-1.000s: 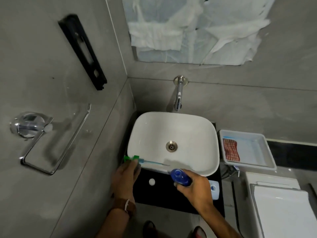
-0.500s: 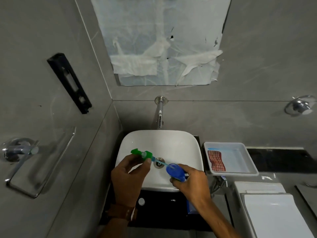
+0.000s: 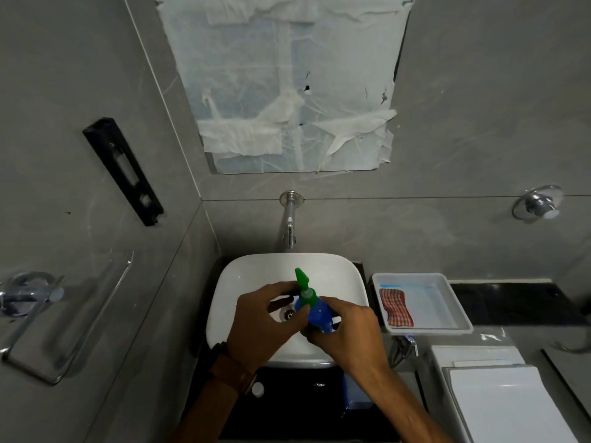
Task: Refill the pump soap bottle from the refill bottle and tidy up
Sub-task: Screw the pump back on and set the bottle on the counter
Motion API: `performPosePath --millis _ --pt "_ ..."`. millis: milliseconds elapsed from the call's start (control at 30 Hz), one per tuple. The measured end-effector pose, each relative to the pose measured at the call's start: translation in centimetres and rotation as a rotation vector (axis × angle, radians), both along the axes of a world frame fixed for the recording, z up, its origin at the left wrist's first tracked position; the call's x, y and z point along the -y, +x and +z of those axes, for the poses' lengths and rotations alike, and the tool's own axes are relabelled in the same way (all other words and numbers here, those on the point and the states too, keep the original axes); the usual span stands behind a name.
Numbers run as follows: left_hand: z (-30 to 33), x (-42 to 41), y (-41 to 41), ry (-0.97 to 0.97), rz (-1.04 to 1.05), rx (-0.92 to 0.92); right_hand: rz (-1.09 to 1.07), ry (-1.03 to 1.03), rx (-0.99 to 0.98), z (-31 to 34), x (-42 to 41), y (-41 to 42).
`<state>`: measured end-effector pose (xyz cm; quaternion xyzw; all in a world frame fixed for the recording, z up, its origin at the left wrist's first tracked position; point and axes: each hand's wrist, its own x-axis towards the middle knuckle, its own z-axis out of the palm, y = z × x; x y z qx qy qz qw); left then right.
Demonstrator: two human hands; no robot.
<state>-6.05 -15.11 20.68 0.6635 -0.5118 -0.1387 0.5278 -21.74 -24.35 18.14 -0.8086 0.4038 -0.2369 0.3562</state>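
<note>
Gripping the blue pump soap bottle (image 3: pixel 316 314) from its right side, the right hand (image 3: pixel 348 334) holds it above the white sink basin (image 3: pixel 339 273), fingers curled around the body. The left hand (image 3: pixel 262 318) pinches the green pump head (image 3: pixel 305 287), which sits in the bottle's neck with its nozzle pointing away toward the wall tap (image 3: pixel 289 225). Both hands meet over the drain (image 3: pixel 287 314). A white tray (image 3: pixel 447 327) holding a checked cloth (image 3: pixel 396 307) sits just right of the basin.
</note>
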Motion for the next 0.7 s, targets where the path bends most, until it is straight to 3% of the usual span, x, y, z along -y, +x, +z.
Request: performPosePath --millis 133,367,433,567,700 --pt "0.7 1.0 0.7 -0.017 -0.046 -0.060 -0.016 0.006 0.012 1.0 0.4 0.0" --pt "0.8 1.8 1.8 -0.036 0.117 -0.058 -0.031 0.016 0.037 2.0 0.9 0.0" --pt "0.9 1.8 1.4 -0.008 0.033 -0.032 -0.027 0.025 0.036 2.1 1.1 0.1" --pt "0.9 2.0 0.6 0.112 -0.198 -0.154 -0.018 0.029 0.034 2.4 1.1 0.2" --pt "1.3 2.4 0.2 0.142 -0.197 -0.145 -0.008 0.034 0.006 2.7 0.8 0.4"
